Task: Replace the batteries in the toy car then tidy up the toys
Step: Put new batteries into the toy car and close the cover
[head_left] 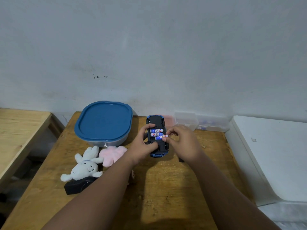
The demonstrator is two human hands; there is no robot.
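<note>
A blue toy car [155, 120] lies upside down on the wooden table [166, 188], its battery bay open. Two blue-and-white batteries [156, 132] lie seated in the bay. A third battery [161, 137] sits tilted at the bay's near edge, pinched by the fingertips of my right hand [181, 143]. My left hand [144, 145] grips the car's left side, thumb and fingers around the underside. A white plush rabbit [84, 166] and a pink plush toy [113, 153] lie to the left of the car.
A container with a blue lid [103, 122] stands at the back left. A black object [76, 186] lies under the rabbit. Clear plastic boxes [199, 121] sit at the back right by the wall. A white surface [274, 155] borders the table's right side, another wooden table [20, 130] the left.
</note>
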